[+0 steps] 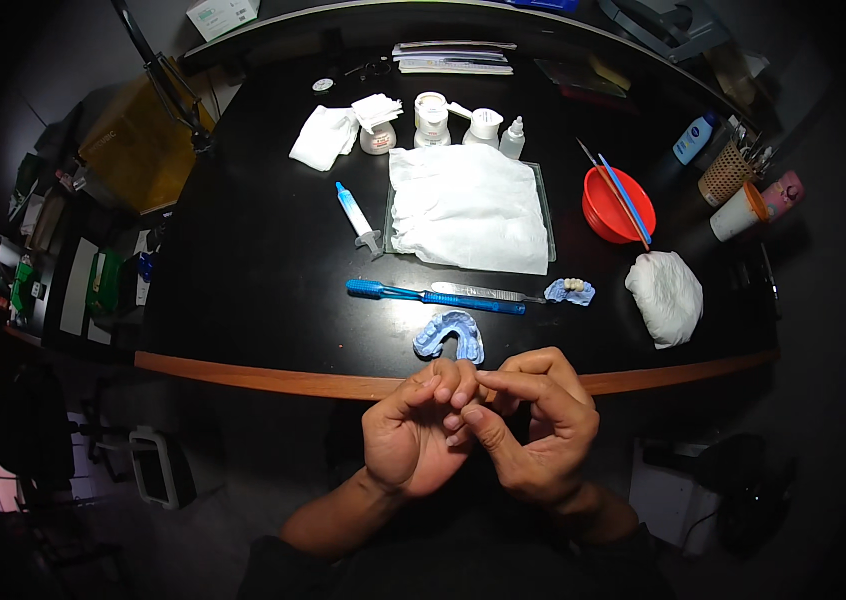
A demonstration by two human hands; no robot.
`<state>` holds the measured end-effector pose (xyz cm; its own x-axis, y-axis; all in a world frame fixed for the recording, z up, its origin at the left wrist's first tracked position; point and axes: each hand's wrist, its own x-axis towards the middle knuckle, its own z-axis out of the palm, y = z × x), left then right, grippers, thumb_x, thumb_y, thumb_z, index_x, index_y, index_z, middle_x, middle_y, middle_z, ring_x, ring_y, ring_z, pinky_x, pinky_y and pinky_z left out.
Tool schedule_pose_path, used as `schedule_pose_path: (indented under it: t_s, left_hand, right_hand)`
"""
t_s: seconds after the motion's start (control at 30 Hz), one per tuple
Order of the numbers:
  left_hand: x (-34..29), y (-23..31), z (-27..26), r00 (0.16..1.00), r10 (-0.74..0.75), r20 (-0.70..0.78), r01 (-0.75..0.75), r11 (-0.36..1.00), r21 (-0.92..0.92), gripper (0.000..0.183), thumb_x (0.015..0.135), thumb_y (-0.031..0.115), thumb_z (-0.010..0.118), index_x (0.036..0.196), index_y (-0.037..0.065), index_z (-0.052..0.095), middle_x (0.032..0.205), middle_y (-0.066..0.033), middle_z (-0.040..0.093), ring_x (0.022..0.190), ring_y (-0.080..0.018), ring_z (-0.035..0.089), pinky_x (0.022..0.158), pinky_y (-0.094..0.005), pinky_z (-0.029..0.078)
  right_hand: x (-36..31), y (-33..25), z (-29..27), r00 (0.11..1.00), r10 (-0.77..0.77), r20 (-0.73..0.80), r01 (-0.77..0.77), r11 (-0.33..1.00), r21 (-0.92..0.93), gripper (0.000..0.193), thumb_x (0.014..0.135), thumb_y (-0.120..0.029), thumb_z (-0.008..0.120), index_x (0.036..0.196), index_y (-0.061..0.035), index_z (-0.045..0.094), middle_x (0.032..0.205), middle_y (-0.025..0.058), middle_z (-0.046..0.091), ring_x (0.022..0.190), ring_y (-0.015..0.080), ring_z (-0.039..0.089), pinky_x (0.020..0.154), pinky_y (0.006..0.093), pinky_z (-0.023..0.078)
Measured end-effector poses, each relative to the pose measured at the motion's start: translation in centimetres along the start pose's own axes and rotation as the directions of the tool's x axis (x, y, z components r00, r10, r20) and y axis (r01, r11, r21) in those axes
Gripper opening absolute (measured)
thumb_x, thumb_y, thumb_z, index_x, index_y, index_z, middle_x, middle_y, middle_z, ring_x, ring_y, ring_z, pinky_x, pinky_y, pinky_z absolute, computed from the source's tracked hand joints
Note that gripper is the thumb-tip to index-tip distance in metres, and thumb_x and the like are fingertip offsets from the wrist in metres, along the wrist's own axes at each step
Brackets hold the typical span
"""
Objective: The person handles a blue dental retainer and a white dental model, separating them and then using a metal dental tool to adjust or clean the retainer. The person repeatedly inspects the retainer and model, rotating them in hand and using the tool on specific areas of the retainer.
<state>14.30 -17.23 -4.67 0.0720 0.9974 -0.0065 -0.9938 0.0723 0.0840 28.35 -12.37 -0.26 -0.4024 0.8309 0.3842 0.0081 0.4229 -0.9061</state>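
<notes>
Just past the table's front edge, my left hand (415, 432) and my right hand (545, 430) meet at the fingertips. The left fingers are curled in with the thumb against them. My right thumb and forefinger bend toward the left fingertips; anything small between them is hidden. Right beyond the fingers lies a blue horseshoe-shaped dental cast (450, 333). Farther back are a blue toothbrush (433, 295) and a metal knife-like tool (483, 291). At their right end sits a small blue cast piece with tooth-coloured crowns (570, 290).
White cloth (468, 205) covers a glass slab. A syringe (355, 215) lies left of it; jars (431, 115) and a dropper bottle (513, 138) stand behind. To the right are a red bowl (608, 215) with brushes across it, a white wad (665, 298) and a tool holder (725, 178).
</notes>
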Motion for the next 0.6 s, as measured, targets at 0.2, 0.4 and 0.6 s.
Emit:
schedule_pose_path:
  t_s: [0.2,0.4,0.6]
  left_hand:
    - [-0.2,-0.6,0.6,0.997,0.068,-0.020,-0.065,0.989,0.136,0.019,0.102,0.018,0.051,0.093,0.002,0.054,0.099,-0.0080,0.055,0.093,-0.0152,0.057,0.080,-0.0260,0.046]
    - [-0.5,-1.0,0.8,0.986,0.127,-0.109,-0.089,0.950,0.298,0.021,0.102,0.014,0.054,0.100,-0.005,0.064,0.095,-0.0060,0.061,0.084,-0.0106,0.055,0.077,-0.0228,0.044]
    - [-2.2,0.6,2.9,0.930,0.348,0.117,-0.248,0.364,0.898,0.012,0.093,0.003,0.065,0.091,-0.005,0.074,0.094,-0.0105,0.071,0.070,-0.0103,0.061,0.063,-0.0221,0.047]
  right_hand:
    - [0.1,-0.4,0.6,0.996,-0.095,0.003,0.095,0.995,-0.045,0.034,0.081,0.000,0.084,0.114,-0.0010,0.076,0.098,0.0082,0.062,0.086,0.0142,0.064,0.072,0.0261,0.053]
    - [-0.6,1.4,0.9,0.984,-0.160,-0.073,0.157,0.986,-0.052,0.029,0.080,-0.001,0.086,0.108,-0.0043,0.079,0.093,0.0060,0.063,0.077,0.0119,0.061,0.066,0.0246,0.050]
    - [-0.3,0.2,-1.5,0.983,-0.181,-0.009,0.181,0.981,0.069,0.026,0.077,0.003,0.087,0.101,-0.0056,0.080,0.084,0.0042,0.064,0.069,0.0122,0.061,0.060,0.0247,0.048]
